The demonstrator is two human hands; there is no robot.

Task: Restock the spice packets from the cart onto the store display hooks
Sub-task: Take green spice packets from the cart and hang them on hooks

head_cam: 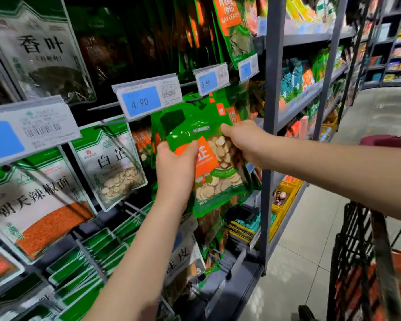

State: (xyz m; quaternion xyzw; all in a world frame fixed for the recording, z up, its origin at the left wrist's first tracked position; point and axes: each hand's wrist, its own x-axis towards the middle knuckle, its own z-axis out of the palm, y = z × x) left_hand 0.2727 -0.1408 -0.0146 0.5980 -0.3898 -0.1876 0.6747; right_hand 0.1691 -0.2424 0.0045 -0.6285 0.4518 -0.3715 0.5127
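Closest to me, down on the right, is the black mesh cart with something orange inside, parked on the pale tiled floor.

Just past that, both arms reach up to the display. The spice packet is held up in front of the hooks, right under the 4.90 price tag. It's a shiny green pouch with an orange label carrying a big white character. A clear window shows pale, round, sliced pieces inside, and there's a dark square patch near the top left corner. The left hand is wrapped round its left edge, thumb across the front. The right hand pinches the upper right side with curled fingers. The packet tilts a bit to the left. Its top edge sits close to a hook, but I honestly can't tell if it's threaded on. Looks like more green pouches sit right behind it.

To the left hang white packets with green tops, one showing the same pale slices, and one lower down with orange-red powder. Another tag reads 5.50, with green bay leaf packets above it.

Further along are grey metal shelves full of colourful bags, and a yellow crate sits low down.
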